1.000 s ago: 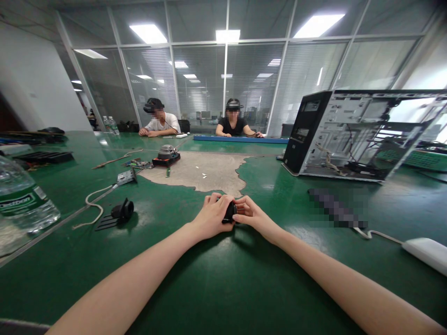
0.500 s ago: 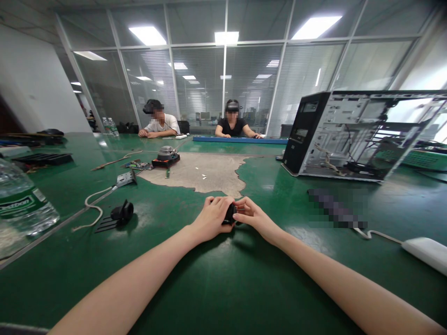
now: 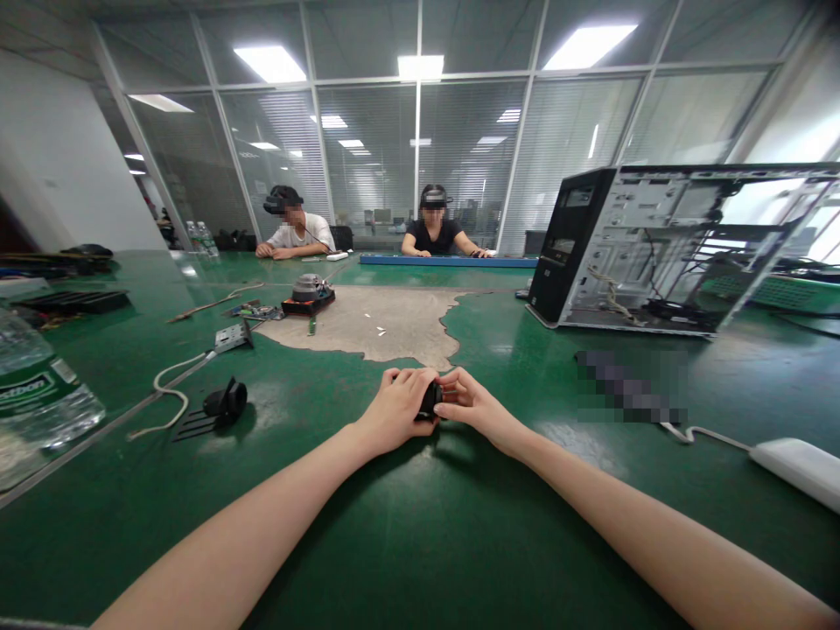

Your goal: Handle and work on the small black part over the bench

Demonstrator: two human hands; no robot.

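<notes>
Head cam: both hands are on the same small black part [image 3: 429, 401], right in the middle near the front of the green tabletop [image 3: 367, 525]. The left hand [image 3: 394, 407] is wrapped over it from the left, fingers curled over the far side and thumb along the near edge. The right hand [image 3: 473, 409] has it pinched from the right, thumb on the near side, fingers bent behind. Most of the part is covered up, so I can't tell exactly what it is, or whether it's touching the tabletop.

Just past the hands there's a bare patch [image 3: 387, 315] where the green surface is gone, a few white scraps [image 3: 381, 332] on it. Off to the left sits a black piece with long prongs [image 3: 225, 402], then a metal bracket [image 3: 232, 336] with a pale cord [image 3: 171, 390] beside it, and a water bottle [image 3: 43, 385] at the edge of view. Over on the right, an opened-up computer tower [image 3: 568, 254] stands upright, with a pixelated strip-shaped thing [image 3: 620, 383] lying in front of it. Two people in headsets sit across the far side.
</notes>
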